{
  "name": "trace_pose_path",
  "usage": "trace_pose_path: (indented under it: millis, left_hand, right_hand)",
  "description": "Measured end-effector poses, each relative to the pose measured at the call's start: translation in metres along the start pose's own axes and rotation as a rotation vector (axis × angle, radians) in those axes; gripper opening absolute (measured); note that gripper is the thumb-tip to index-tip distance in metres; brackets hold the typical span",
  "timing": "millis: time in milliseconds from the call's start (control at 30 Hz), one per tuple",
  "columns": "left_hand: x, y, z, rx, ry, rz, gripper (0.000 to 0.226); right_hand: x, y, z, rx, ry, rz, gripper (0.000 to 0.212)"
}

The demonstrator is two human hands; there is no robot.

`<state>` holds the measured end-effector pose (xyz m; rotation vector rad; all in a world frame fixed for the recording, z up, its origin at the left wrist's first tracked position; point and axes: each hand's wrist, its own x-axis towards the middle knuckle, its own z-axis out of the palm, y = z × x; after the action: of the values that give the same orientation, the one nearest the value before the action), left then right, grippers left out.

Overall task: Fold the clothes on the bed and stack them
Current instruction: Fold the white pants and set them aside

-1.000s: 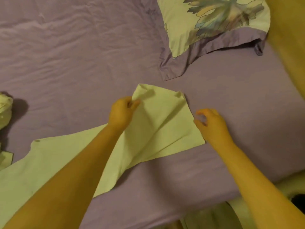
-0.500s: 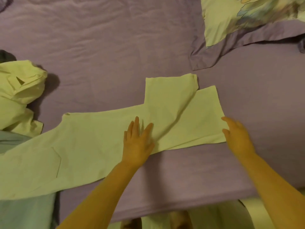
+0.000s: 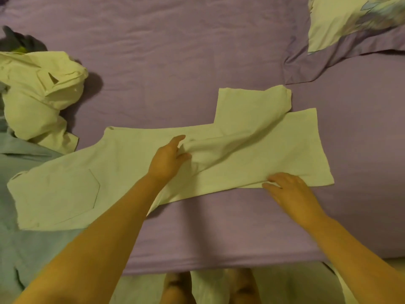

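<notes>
A bed [image 3: 166, 69] with a wrinkled purple sheet fills nearly the whole frame. A pair of pale yellow-green trousers [image 3: 131, 163] lies flat across the centre, running from the lower left to the right of centre; a patch pocket [image 3: 72, 194] faces up at the left end, and the two legs overlap at the right, one leg end sticking up toward the top of the frame. The left hand [image 3: 167, 160] sits on the middle of the trousers, thumb and fingers gathering a raised fold of cloth between them. The right hand [image 3: 289, 189] rests at the lower edge of the leg on the right, fingers curled onto the hem; whether it pinches the cloth or only presses it I cannot tell. At the left edge, a crumpled pale yellow shirt [image 3: 39, 93] sits in a heap, apart from the trousers. Below it, a light blue garment [image 3: 32, 249] lies spread in the lower left corner, the waist end of the trousers overlapping it. A floral pillow [image 3: 350, 20] with a purple border occupies the upper right corner. A dark item [image 3: 19, 40] shows behind the shirt, too obscured to identify.
</notes>
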<state>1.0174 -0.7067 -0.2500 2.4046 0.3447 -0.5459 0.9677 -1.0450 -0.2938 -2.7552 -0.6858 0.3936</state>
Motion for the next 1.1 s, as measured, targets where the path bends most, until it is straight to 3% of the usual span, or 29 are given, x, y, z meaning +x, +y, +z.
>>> trace_pose_path:
  millis: [167,300,367,500,600,733,833,967,1100]
  left_hand:
    - [0.01,-0.009,0.0,0.042,0.01,-0.039,0.049]
    - [-0.002,-0.01,0.017,-0.027,0.279,-0.032,0.005]
    - [-0.014,-0.008,0.029,0.08,0.329,0.072,0.01]
    - [-0.033,-0.025,0.055,0.261,0.182,0.435,0.017]
    - [-0.045,-0.035,0.07,0.266,-0.061,0.366,0.045]
    - [-0.048,-0.043,0.082,0.276,-0.084,0.351,0.056]
    - [-0.046,-0.042,0.084,0.248,-0.045,0.323,0.052]
    - [-0.04,-0.036,0.075,0.165,-0.035,0.253,0.022]
    - [-0.029,-0.024,0.054,0.024,-0.077,0.115,0.015]
  right_hand:
    - [0.003,-0.021,0.023,-0.045,0.15,-0.014,0.067]
    - [0.004,-0.026,0.027,-0.017,0.134,0.051,0.061]
    - [0.007,-0.027,0.03,0.017,0.143,0.076,0.054]
    - [0.013,-0.028,0.033,0.065,0.211,0.123,0.023]
    - [0.017,-0.028,0.035,0.054,0.227,0.152,0.019]
    - [0.019,-0.027,0.04,0.008,0.247,0.165,0.017]
    - [0.022,-0.026,0.041,0.033,0.253,0.15,0.013]
    - [0.025,-0.022,0.027,0.087,0.186,0.082,0.011]
    - [0.005,-0.011,0.013,0.163,0.183,-0.09,0.023]
